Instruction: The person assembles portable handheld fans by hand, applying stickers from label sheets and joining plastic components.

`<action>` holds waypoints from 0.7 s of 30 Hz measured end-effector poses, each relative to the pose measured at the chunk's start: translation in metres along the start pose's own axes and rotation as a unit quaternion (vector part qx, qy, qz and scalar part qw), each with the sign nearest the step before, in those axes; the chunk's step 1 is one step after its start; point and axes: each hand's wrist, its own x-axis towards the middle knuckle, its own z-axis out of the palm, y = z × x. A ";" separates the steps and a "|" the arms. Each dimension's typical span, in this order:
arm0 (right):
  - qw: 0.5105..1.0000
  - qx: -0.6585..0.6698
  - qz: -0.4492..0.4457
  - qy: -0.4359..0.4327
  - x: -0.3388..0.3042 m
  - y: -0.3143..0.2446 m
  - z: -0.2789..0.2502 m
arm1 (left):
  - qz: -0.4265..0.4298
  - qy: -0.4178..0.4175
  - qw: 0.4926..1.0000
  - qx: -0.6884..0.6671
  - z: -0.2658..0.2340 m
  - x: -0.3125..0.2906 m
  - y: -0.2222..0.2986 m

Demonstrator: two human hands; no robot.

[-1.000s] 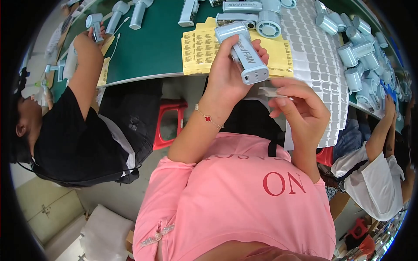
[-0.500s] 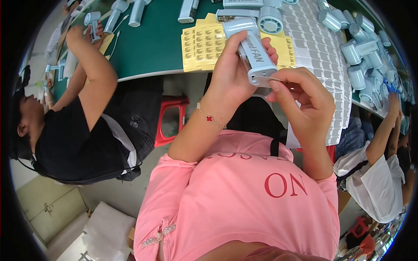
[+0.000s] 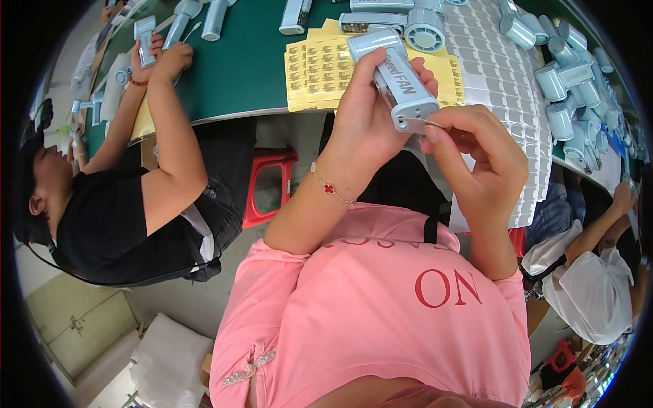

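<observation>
My left hand (image 3: 364, 126) grips a pale blue handheld fan body (image 3: 398, 81), held above the table edge with its end facing me. My right hand (image 3: 476, 153) pinches a small thin sticker (image 3: 425, 122) right at the bottom end of the fan body. A thin bracelet with a red charm sits on my left wrist. Behind the fan lie yellow sticker sheets (image 3: 316, 71) and a grey-white sheet of labels (image 3: 503, 75) on the green table (image 3: 245, 68).
A person in black (image 3: 129, 217) sits to my left, hands on a fan part (image 3: 144, 34). Several pale blue fan parts (image 3: 564, 61) are piled at the right. More fan bodies (image 3: 422, 24) lie at the back. A person in white (image 3: 592, 285) sits at my right. A red stool (image 3: 269, 183) stands below.
My right hand has brought the small sticker up to the bottom end of the fan body. The person on the left has lowered their arm along the table.
</observation>
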 end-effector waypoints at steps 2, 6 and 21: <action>1.000 0.001 0.000 -0.002 0.000 0.000 0.000 | -0.006 -0.005 1.000 -0.008 0.000 -0.001 0.000; 1.000 -0.007 -0.003 0.000 0.000 -0.001 0.000 | -0.007 -0.006 1.000 -0.013 0.001 -0.001 -0.001; 0.999 -0.029 -0.023 -0.003 0.001 0.000 -0.001 | -0.007 0.001 1.000 -0.015 -0.001 -0.001 -0.003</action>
